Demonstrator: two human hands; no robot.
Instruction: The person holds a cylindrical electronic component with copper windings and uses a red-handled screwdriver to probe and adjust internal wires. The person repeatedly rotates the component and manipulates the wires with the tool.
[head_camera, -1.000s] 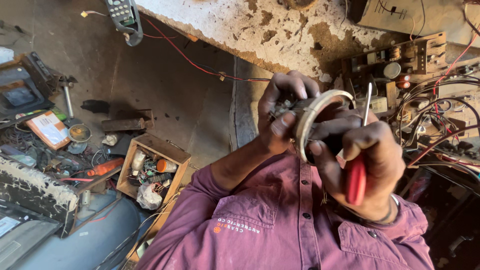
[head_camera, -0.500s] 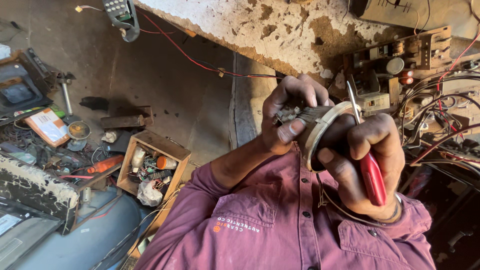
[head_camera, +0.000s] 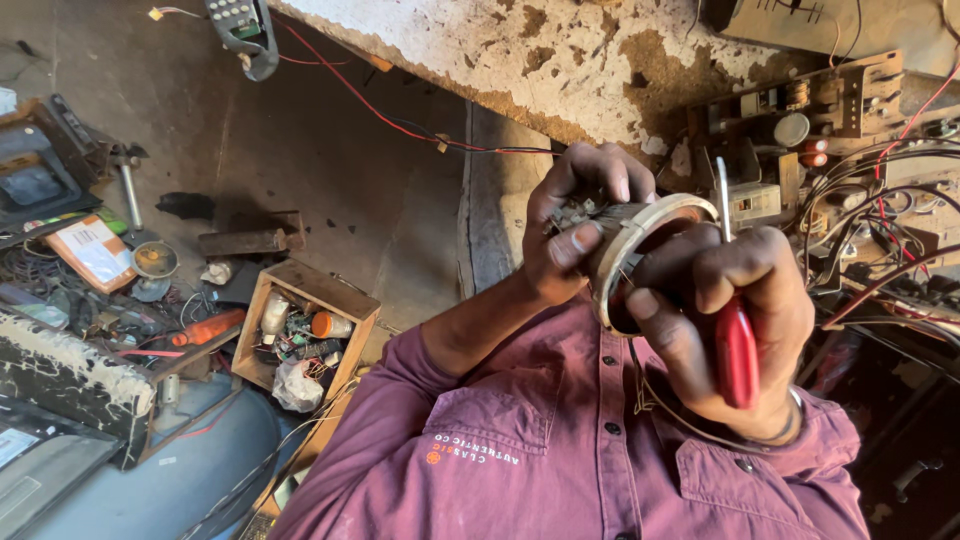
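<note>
My left hand grips a round part with a cream rim from the left, fingers curled over its back where small wires and metal bits show. Against the rim's right side, my right hand is closed around a screwdriver with a red handle. Its metal shaft points up past the rim. Thin wires hang from the part down over my maroon shirt. The inside of the part is mostly hidden by my fingers.
A circuit board with capacitors and tangled wires lies to the right. A small wooden box of parts, an orange-handled tool, a hammer and other clutter lie on the floor at left. A chipped slab edge runs above.
Both hands shifted a little with the round part. The screwdriver tilted one way and back, and its shaft now stands nearly upright beside the rim.
</note>
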